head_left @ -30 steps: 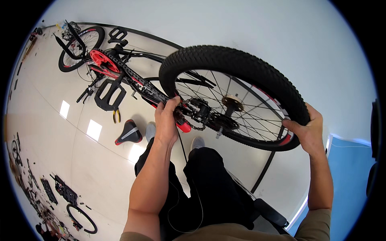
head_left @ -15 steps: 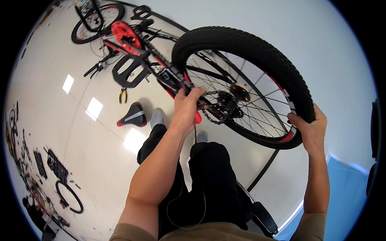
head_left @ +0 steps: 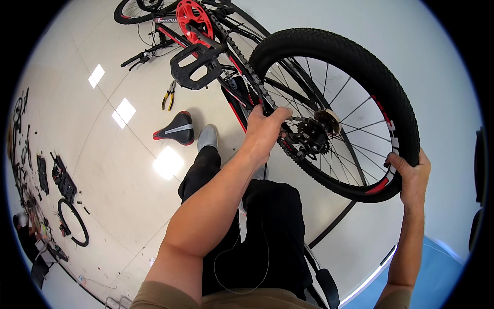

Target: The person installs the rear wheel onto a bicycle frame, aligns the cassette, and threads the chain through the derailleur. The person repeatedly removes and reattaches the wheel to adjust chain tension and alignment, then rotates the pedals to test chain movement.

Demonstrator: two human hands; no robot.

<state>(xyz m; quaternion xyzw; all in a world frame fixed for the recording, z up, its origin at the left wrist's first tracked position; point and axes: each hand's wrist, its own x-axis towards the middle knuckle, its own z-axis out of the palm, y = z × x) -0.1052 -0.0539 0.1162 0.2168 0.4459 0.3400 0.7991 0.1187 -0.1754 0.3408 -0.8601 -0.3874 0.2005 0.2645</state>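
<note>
A bicycle lies tipped over, and its black-and-red frame (head_left: 237,92) reaches down to me from the far side. My left hand (head_left: 267,129) is closed around the frame's rear end beside the chain (head_left: 260,88); the exact grip under the fingers is hidden. Between my hands is the rear wheel with a knobbly black tyre (head_left: 406,108). My right hand (head_left: 413,174) pinches this wheel's tyre and rim, thumb on the inner side. The sprocket cluster (head_left: 312,136) sits just right of my left hand. Further off are the red chainring (head_left: 195,23) and a black pedal (head_left: 195,67).
On the floor left of my feet lie a black-and-red saddle (head_left: 177,129) and yellow-handled pliers (head_left: 168,96). Open dark tool cases (head_left: 63,177) and a loose tyre (head_left: 74,221) lie far left, near another person. A blue surface (head_left: 381,288) is at lower right.
The view has shifted, so the bicycle, saddle and both hands appear further right. Both hands keep their grips on the frame and the wheel.
</note>
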